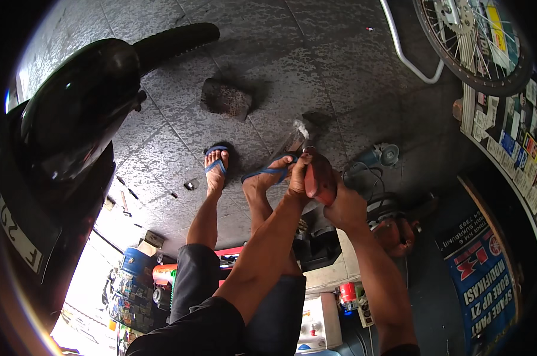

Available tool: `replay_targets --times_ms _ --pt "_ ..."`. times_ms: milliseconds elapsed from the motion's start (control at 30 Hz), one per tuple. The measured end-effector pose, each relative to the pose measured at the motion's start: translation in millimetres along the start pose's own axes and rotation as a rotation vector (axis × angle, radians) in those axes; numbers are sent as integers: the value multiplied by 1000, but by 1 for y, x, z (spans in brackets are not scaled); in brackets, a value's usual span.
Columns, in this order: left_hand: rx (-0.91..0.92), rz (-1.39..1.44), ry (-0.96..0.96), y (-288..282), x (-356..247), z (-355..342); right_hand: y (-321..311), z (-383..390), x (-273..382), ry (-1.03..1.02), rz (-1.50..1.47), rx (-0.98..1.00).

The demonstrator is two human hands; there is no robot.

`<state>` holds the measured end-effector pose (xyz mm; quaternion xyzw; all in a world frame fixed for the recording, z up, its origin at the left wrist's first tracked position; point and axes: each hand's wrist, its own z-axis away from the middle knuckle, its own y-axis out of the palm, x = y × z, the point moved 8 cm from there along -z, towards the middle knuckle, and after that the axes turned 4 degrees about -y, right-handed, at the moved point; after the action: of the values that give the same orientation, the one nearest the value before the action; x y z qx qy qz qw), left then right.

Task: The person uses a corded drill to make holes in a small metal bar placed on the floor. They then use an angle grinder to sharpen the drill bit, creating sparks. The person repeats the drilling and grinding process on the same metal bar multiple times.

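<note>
Both hands are wrapped round a red hand-held power tool (320,181), drill-like in shape, held low over the floor in front of me. My left hand (298,177) closes on its far left side, near the narrow front end. At the near right side, my right hand (347,206) grips it, with the fingers partly hidden. Just beyond the tool, beside my right foot (274,169), a pale, shiny piece (301,127) shows on the floor. What the tool's tip touches is too small to tell.
A dark rough block (227,99) lies ahead on the tiled floor. An angle grinder (378,156) with a cord rests to the right. A black motorcycle (81,101) stands at left. A spoked wheel (476,41) and a bent white tube (408,59) are at upper right.
</note>
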<state>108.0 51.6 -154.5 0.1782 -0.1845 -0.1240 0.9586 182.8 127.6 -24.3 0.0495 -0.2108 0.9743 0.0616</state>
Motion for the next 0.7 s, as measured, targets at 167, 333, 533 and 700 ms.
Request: replay_targets --times_ms 167,333,533,700 --pt "-9 -38 -20 6 2 -2 -2 1 -6 -73 -85 -85" --pt "30 -98 -54 12 4 -1 2 1 -13 -90 -177 -90" --pt "-84 -190 -35 16 3 14 17 5 -25 -30 -253 -128" --pt "-130 -296 -163 -3 8 -2 38 16 -29 -12 -498 -209"
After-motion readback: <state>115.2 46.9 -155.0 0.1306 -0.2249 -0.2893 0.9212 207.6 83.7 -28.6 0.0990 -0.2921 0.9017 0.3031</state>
